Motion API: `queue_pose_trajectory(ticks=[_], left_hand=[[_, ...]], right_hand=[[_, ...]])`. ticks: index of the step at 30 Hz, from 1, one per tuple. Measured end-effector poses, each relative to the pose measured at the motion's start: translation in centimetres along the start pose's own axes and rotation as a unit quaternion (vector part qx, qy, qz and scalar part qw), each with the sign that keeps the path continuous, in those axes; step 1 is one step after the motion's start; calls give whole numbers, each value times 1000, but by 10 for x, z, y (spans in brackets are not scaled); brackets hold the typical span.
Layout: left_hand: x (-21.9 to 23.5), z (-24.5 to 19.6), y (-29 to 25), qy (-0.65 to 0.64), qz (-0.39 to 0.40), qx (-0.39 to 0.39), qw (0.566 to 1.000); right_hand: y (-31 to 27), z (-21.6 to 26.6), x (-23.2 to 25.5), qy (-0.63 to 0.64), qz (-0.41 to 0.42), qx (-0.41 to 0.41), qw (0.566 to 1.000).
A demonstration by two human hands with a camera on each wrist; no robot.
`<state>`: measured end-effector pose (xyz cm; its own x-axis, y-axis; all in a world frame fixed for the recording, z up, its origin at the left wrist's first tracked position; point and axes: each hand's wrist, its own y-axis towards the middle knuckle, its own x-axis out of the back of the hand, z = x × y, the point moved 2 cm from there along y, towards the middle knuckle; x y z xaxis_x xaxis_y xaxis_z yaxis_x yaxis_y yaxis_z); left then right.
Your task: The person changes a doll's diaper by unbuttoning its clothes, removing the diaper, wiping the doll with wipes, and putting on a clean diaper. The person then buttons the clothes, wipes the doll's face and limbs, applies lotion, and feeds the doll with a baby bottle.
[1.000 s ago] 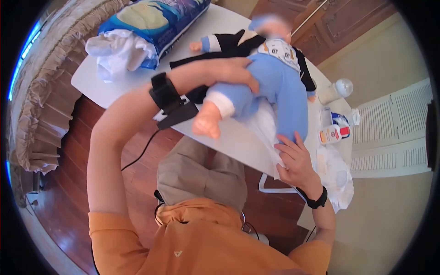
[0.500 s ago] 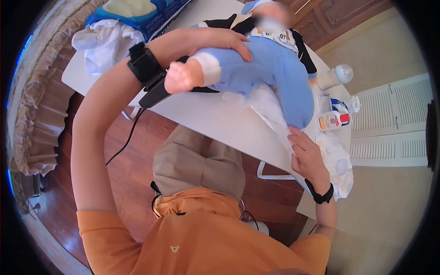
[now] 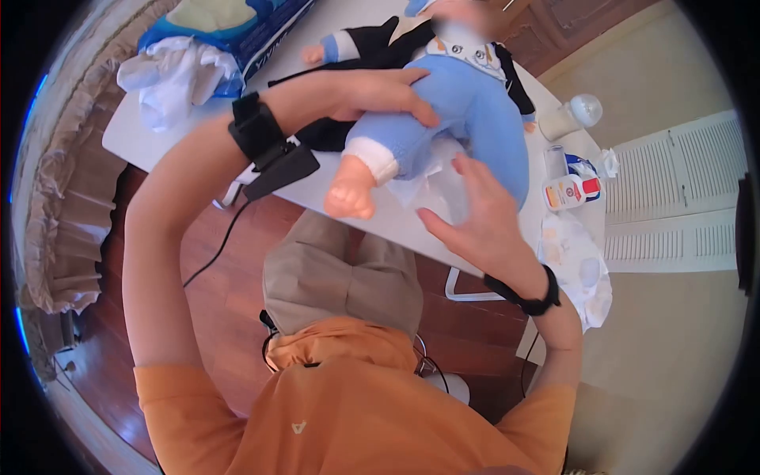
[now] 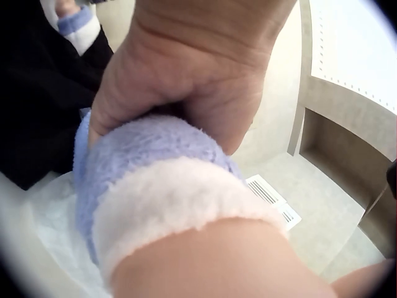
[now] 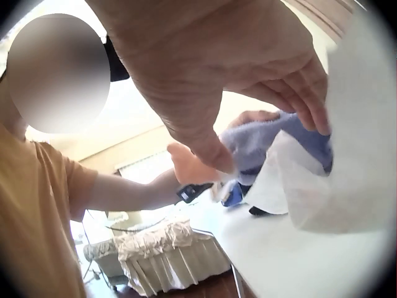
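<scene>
Left hand (image 3: 384, 93) grasps doll leg (image 3: 405, 142); right hand (image 3: 484, 226) released; blue package (image 3: 257, 39) lettering unclear

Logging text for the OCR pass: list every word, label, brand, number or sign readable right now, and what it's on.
Blue plastic package: large letters, partly visible, look like "YIY"; the rest is unclear.
Orange shirt: small mark shaped like an "A", possibly just a logo.
White bottle with red cap: label print too small to read.
Wrist views: nothing readable.
</scene>
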<state>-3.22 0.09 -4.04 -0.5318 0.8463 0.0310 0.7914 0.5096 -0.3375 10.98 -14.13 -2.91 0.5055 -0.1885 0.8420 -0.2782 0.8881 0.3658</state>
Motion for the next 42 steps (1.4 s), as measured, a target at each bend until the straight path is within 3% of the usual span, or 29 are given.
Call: queue_pose_trajectory(ticks=[2, 3, 6, 8, 11, 12, 14, 15, 16, 18, 19, 20, 22, 23, 24, 25, 26, 27, 28, 29, 30, 31, 35, 37, 38, 40, 41, 42], left_hand=[[-1, 5, 0, -9, -28, -30, 999], [-3, 1, -6, 8, -49, -7, 999], [4, 11, 0, 21, -46, -19, 999], [11, 15, 2, 34, -55, -24, 998], [20, 21, 10, 134, -62, -88, 985], [18, 27, 12, 133, -58, -90, 985], [12, 38, 14, 217, -120, -135, 959], [7, 44, 18, 257, -163, -165, 938], [-1, 45, 15, 260, -155, -167, 938], [-16, 36, 5, 508, -247, -298, 770], [-21, 26, -2, 520, -175, -370, 750], [-26, 20, -7, 520, -173, -372, 749], [-40, 21, -12, 571, -21, -355, 739], [-42, 22, -10, 570, -18, -355, 741], [-44, 25, -6, 527, 14, -322, 786], [-45, 29, -2, 482, 47, -287, 826], [-49, 32, 0, 481, 49, -287, 827], [-52, 35, 0, 505, 7, -302, 809], [-53, 35, 0, 526, -37, -318, 788], [-55, 36, 0, 523, -38, -318, 789], [-57, 36, 0, 569, -30, -325, 755], [-58, 36, 0, 614, -22, -330, 717], [-60, 43, 8, 637, -36, -390, 665], [-61, 46, 10, 617, -45, -464, 634], [-59, 48, 12, 619, -44, -463, 633], [-57, 44, 12, 612, 78, -364, 698], [-54, 38, 11, 613, 77, -364, 697], [-49, 34, 11, 596, 126, -288, 739]], right_hand=[[12, -10, -24, -71, 43, -16, 996], [14, -16, -30, -72, 39, -8, 997], [15, -29, -40, -84, 111, 63, 988], [-1, -23, -40, -125, 148, 161, 968], [-10, -6, -25, -147, 183, 197, 952], [-9, -6, -22, -149, 184, 194, 952], [-2, -8, -11, -104, 60, 170, 978], [4, -7, -5, -106, 58, 163, 979], [13, -6, 0, -99, 60, 155, 981], [22, -4, 5, -96, 60, 143, 983], [24, -2, 5, -87, 53, 154, 983], [26, -1, 5, -77, 46, 166, 982], [27, -7, 3, -40, 60, 144, 987], [26, -9, 2, -1, 75, 122, 990], [26, -10, 4, 1, 76, 120, 990], [28, -12, 9, 94, 82, 44, 991], [28, -18, 14, 184, 86, -32, 979], [28, -30, 23, 181, 75, -78, 978], [27, -38, 27, 179, 76, -79, 978], [25, -46, 32, 73, -14, -68, 995], [21, -53, 36, -35, -105, -54, 992], [17, -59, 35, -46, -51, -106, 992], [3, -78, 10, -32, -70, -75, 994], [3, -79, 7, 94, 17, -157, 983], [6, -80, 11, 95, 15, -156, 983], [12, -86, 26, 49, 46, -145, 987], [12, -90, 28, 49, 44, -144, 987], [12, -94, 30, 9, 54, -115, 992]])
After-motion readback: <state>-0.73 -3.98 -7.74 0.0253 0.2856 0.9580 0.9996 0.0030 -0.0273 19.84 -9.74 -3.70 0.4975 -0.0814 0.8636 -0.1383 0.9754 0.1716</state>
